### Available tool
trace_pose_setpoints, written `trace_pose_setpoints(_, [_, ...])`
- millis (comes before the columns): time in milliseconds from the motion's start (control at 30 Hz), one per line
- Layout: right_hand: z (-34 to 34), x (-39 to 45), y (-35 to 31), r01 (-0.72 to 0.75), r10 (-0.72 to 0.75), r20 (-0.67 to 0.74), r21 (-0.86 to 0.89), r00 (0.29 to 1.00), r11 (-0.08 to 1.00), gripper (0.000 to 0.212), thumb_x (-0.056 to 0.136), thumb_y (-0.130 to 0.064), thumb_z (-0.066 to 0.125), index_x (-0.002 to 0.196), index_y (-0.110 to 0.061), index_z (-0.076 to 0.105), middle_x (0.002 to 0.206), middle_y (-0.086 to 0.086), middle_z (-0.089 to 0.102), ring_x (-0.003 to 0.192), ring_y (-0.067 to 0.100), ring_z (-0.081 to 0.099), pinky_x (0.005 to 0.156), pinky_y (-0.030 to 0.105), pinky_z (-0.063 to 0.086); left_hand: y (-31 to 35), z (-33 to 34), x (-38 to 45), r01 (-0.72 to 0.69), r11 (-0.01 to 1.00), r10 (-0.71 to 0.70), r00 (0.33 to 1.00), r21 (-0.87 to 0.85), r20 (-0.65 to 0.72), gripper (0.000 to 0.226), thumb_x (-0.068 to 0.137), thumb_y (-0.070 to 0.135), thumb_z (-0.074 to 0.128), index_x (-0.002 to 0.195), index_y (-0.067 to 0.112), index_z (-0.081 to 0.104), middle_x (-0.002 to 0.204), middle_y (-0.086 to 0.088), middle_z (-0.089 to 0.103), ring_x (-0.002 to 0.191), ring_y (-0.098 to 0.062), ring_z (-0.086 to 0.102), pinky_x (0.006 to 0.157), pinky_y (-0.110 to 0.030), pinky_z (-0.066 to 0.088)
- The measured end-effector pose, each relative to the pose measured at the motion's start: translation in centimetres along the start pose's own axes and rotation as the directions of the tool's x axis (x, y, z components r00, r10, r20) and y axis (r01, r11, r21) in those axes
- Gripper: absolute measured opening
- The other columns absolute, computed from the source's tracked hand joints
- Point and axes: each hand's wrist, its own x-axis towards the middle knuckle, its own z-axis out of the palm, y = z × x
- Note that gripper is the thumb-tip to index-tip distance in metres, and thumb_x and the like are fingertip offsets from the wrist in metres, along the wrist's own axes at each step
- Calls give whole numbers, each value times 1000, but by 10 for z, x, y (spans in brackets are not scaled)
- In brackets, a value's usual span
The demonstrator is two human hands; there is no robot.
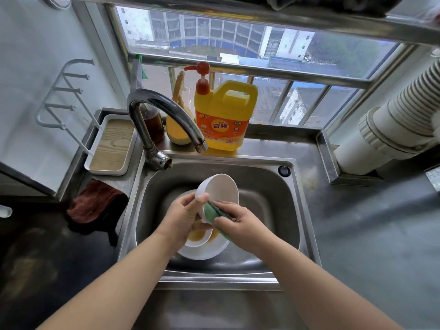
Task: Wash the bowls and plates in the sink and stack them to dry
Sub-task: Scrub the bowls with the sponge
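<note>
Left hand [183, 216] fingers grip the white bowl [217, 194] (tilted), green sponge [217, 214] against it.

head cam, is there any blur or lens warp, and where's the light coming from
Head view: strong wide-angle warp, so the window frame and sink edges bow; daylight enters through the window, leaving glare on the faucet; the counter at right looks smeared and soft; the left hand holding the white bowl and the right hand with the green sponge are fairly sharp.

White bowl [219, 189] tilted above stacked soiled dishes [202, 248] in sink [262, 210].
</note>
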Motion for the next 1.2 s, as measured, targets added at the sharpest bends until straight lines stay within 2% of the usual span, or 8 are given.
trace_pose_setpoints(67, [-8, 2, 5, 106, -91, 65, -290, 994, 951, 43, 89, -24, 57, 129, -40, 57, 138, -18, 48, 122, 16, 44, 111, 32, 33, 10, -1, 1, 42, 997, -40, 999, 72, -28, 27, 90, 26, 60, 103, 3, 65, 77, -14, 69, 64, -24, 69, 51, -32, 56])
trace_pose_setpoints(233, [-31, 2, -2, 299, -270, 201, -869, 942, 395, 43, 95, -34, 49, 137, -43, 47, 148, 2, 36, 127, 30, 35, 109, 42, 29, 37, -4, 7, 188, 940, -198, 980, 284, 9, 35, 87, 39, 60, 100, 6, 66, 75, -16, 72, 65, -24, 70, 59, -30, 59])
trace_pose_setpoints(367, [-10, 2, -3, 176, -220, 37, -732, 975, 658, 42, 94, -29, 49, 135, -38, 52, 139, -1, 44, 118, 28, 40, 104, 34, 33, 43, -3, 11, 221, 929, -244, 969, 298, 43, 45, 86, 42, 60, 106, 3, 65, 80, -16, 71, 70, -23, 69, 64, -32, 58])
trace_pose_setpoints(467, [0, 2, -4, 4, -37, -119, -265, 992, 964, 42, 91, -22, 49, 129, -34, 58, 130, -4, 55, 113, 18, 51, 99, 30, 44, 23, -4, 7, 265, 957, -277, 956, 120, 96, 56, 73, 44, 70, 114, 7, 63, 94, -17, 69, 81, -25, 70, 71, -37, 58])
trace_pose_setpoints(667, [8, 10, -4, -189, 230, -93, 323, 969, 927, 29, 93, -26, 50, 117, -35, 64, 111, -1, 67, 105, 19, 61, 98, 44, 49, -8, -6, -1, 52, 998, -57, 982, 33, 178, 75, 58, 34, 87, 125, 16, 58, 115, -13, 67, 104, -28, 65, 93, -46, 52])
trace_pose_setpoints(900, [-3, 1, -2, 91, -91, 2, -79, 996, 993, 36, 93, -17, 54, 125, -34, 60, 131, -9, 49, 120, 9, 46, 108, 27, 37, 15, -9, 0, -37, 996, 30, 996, 83, 86, 43, 72, 26, 70, 109, 6, 65, 94, -15, 72, 81, -26, 71, 62, -34, 58])
trace_pose_setpoints(1033, [-19, 1, -5, 269, -232, 157, -747, 960, 609, 45, 93, -27, 52, 135, -44, 48, 141, -9, 40, 121, 20, 35, 107, 29, 25, 30, -10, 4, 115, 959, -119, 993, 260, 1, 30, 84, 31, 65, 100, 6, 67, 80, -15, 72, 66, -23, 71, 56, -31, 58])
trace_pose_setpoints(1200, [-1, 1, -8, 143, -186, -59, -433, 981, 890, 44, 91, -22, 51, 133, -37, 54, 133, -7, 50, 116, 19, 46, 104, 30, 38, 33, -2, 8, 161, 955, -176, 984, 250, 39, 38, 88, 47, 56, 108, 16, 67, 80, -7, 72, 75, -19, 69, 78, -38, 57])
